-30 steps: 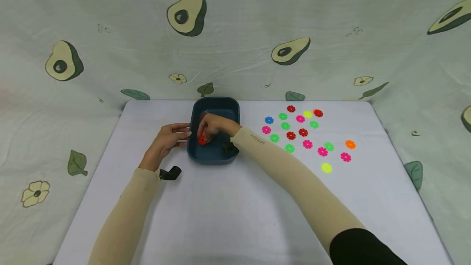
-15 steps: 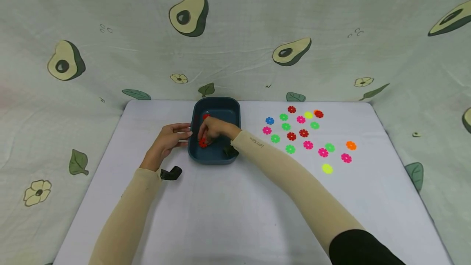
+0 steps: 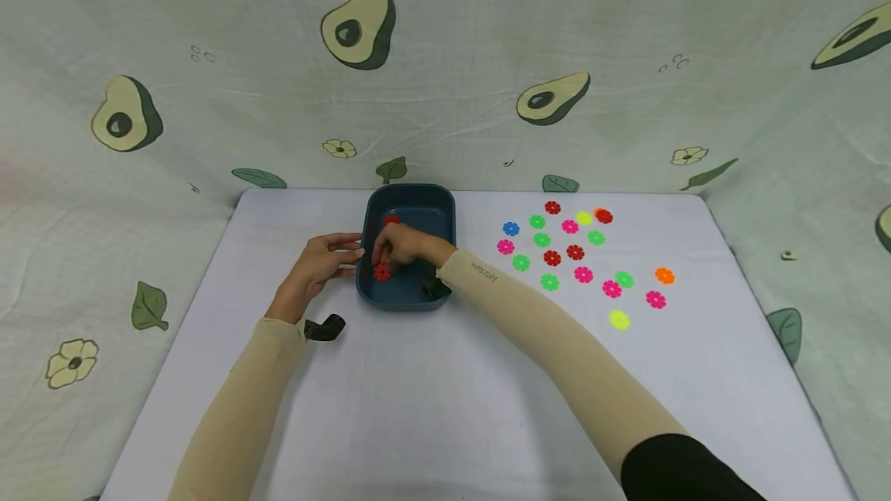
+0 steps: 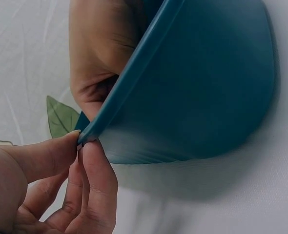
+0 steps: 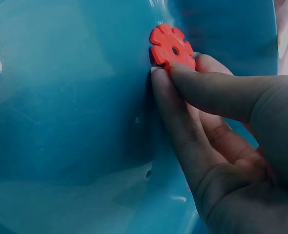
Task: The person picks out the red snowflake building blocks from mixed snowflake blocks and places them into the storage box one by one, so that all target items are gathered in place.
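A dark teal plastic bin (image 3: pixel 390 301) stands at the back of the white table. My left hand (image 3: pixel 316 267) is at its left side, and the left wrist view shows thumb and index finger pinching the bin's rim (image 4: pixel 134 63). Inside the bin, my right hand (image 3: pixel 404 244) pinches a red notched disc (image 5: pixel 167 41) by its edge, close to the bin's wall. The disc has slots round its edge and a small centre hole. Another red disc (image 3: pixel 391 219) shows in the bin just beyond the right hand.
Right of the bin, notched discs lie scattered on the table: green (image 3: pixel 549 282), pink (image 3: pixel 583 275), dark red (image 3: pixel 552 258), blue (image 3: pixel 511 229), yellow (image 3: pixel 619 320) and orange (image 3: pixel 664 276). An avocado-printed cloth (image 3: pixel 452 60) hangs behind the table.
The right hand and its red disc have shifted slightly within the bin, and the other red disc shows more. The left hand stays at the rim.
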A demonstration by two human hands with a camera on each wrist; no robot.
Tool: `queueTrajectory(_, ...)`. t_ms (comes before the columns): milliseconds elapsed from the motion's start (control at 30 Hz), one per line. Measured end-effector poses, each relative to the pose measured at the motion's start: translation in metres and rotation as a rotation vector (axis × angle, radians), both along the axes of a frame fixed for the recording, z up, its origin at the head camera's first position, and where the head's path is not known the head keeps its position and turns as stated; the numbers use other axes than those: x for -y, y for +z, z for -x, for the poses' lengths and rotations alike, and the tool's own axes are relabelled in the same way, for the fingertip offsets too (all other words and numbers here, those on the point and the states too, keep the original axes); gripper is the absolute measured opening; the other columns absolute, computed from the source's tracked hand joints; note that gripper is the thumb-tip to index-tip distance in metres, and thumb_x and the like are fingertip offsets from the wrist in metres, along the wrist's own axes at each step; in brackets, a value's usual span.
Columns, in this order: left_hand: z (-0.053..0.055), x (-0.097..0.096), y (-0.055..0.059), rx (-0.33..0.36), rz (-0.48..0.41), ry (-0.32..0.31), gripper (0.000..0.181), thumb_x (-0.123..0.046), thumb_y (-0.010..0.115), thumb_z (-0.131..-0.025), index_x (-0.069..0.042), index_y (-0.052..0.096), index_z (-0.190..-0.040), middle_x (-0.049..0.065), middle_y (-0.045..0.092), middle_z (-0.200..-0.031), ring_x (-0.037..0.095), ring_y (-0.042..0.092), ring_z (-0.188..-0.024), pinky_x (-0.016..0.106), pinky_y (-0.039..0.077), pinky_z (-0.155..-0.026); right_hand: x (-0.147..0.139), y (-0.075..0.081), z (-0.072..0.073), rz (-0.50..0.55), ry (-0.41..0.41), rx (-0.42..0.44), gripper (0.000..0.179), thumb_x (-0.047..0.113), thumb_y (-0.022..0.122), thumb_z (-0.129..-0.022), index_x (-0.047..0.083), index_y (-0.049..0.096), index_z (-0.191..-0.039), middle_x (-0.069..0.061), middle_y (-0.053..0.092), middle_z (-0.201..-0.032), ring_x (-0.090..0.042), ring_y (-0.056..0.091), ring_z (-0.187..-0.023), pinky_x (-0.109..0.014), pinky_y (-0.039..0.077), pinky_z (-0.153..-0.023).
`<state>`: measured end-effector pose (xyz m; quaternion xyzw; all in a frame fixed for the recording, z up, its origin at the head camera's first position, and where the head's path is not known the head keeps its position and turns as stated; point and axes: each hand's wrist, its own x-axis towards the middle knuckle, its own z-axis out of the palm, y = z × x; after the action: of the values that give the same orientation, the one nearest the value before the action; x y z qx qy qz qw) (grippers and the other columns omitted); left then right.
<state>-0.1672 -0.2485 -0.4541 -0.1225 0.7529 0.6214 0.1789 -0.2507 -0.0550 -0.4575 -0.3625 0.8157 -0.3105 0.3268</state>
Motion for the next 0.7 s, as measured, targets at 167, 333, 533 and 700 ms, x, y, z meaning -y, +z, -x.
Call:
queueTrajectory(167,0.0005,-0.0005,-0.0005,-0.002,-0.010,0.008,0.055,-0.005,0.066,-0.104,0.001,0.049,-0.156,0.018,0.053,-0.138,0.004,0.067,-0.087,0.024,0.062,-0.083,0.0006,-0.0033,0.0008,0.010,-0.024,-0.006,0.026,-0.016,0.073,-0.088,-0.005,0.078,-0.111,-0.016,0.075,-0.101,-0.022,0.070,-0.092,-0.022,0.056,-0.078)
queueTrajectory(333,0.0016,-0.0008,-0.0017,-0.002,-0.021,0.018,0.055,-0.004,0.066,-0.104,0.002,0.048,-0.156,0.015,0.055,-0.133,0.003,0.067,-0.085,0.021,0.061,-0.078,0.0008,-0.0037,0.0006,0.022,-0.055,-0.002,0.024,-0.015,0.074,-0.088,-0.005,0.078,-0.110,-0.017,0.075,-0.101,-0.023,0.070,-0.092,-0.023,0.057,-0.079)
queueTrajectory(533,0.0015,-0.0010,-0.0019,-0.007,-0.030,0.018,0.054,-0.003,0.065,-0.104,0.003,0.048,-0.156,0.016,0.054,-0.133,0.002,0.067,-0.084,0.020,0.061,-0.077,-0.0012,-0.0003,-0.0001,0.042,-0.082,-0.022,0.022,-0.016,0.072,-0.089,-0.005,0.078,-0.108,-0.017,0.076,-0.102,-0.023,0.071,-0.092,-0.024,0.057,-0.081)
queueTrajectory(700,0.0014,-0.0011,-0.0021,-0.003,-0.030,0.025,0.054,-0.002,0.066,-0.104,0.003,0.048,-0.155,0.017,0.053,-0.135,0.002,0.067,-0.085,0.019,0.061,-0.077,-0.0057,0.0045,0.0013,0.068,-0.102,-0.030,0.024,-0.017,0.070,-0.088,-0.004,0.078,-0.107,-0.017,0.077,-0.102,-0.022,0.072,-0.091,-0.023,0.058,-0.080)
